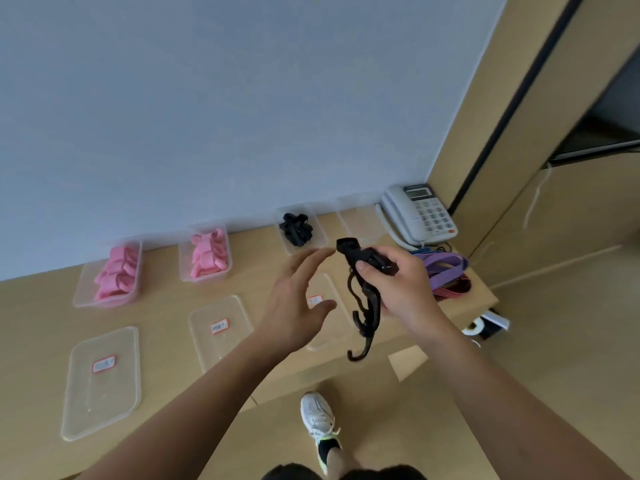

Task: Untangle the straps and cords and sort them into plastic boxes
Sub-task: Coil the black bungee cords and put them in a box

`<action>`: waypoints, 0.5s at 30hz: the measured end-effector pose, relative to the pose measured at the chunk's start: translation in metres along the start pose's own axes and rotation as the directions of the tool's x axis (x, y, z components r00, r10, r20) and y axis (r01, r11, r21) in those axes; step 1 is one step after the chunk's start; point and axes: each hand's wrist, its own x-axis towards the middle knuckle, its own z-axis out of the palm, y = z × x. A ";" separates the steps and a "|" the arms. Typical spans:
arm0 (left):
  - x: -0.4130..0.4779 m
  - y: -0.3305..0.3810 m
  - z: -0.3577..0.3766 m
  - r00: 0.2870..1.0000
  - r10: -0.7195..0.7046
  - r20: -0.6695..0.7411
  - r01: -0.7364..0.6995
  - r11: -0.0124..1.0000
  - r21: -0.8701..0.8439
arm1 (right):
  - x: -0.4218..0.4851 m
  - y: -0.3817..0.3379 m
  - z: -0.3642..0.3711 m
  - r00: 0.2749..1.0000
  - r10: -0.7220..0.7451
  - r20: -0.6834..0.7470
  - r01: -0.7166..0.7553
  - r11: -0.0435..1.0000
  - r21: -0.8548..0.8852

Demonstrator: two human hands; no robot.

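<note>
Grey telephone (420,213) on desk (41,317); white sneaker (318,414) below.

Single head-worn wide view, forward and down, close above the desk (166,306).

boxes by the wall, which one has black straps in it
The third box from the left; two hold pink straps, the fourth box is empty.
</note>
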 end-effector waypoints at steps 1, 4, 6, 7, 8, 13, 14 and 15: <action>0.004 0.012 -0.001 0.997 0.079 0.024 -0.079 0.997 -0.005 | -0.009 -0.011 -0.009 1.000 -0.002 -0.003 0.002 0.999 0.050; 0.016 0.049 -0.003 0.974 0.215 0.069 -0.209 0.974 -0.088 | -0.031 -0.046 -0.034 1.000 0.007 0.005 -0.008 0.968 0.250; 0.023 0.073 -0.006 0.964 0.243 0.105 -0.222 0.958 -0.179 | -0.039 -0.066 -0.048 1.000 0.013 0.003 -0.014 0.956 0.294; 0.026 0.082 -0.007 0.956 0.260 0.136 -0.225 0.947 -0.229 | -0.042 -0.073 -0.055 1.000 0.008 -0.010 -0.005 0.956 0.292; 0.030 0.091 -0.009 0.945 0.276 0.174 -0.220 0.934 -0.281 | -0.043 -0.079 -0.061 1.000 -0.008 -0.031 0.016 0.959 0.282; 0.045 0.122 -0.018 0.926 0.223 0.305 -0.052 0.876 -0.480 | -0.039 -0.091 -0.089 0.974 -0.182 -0.136 0.168 0.980 -0.108; 0.048 0.127 -0.016 0.938 0.209 0.277 -0.054 0.877 -0.478 | -0.036 -0.093 -0.094 0.972 -0.190 -0.141 0.173 0.977 -0.125; 0.051 0.132 -0.013 0.950 0.201 0.239 -0.071 0.885 -0.461 | -0.034 -0.096 -0.098 0.970 -0.200 -0.137 0.180 0.973 -0.142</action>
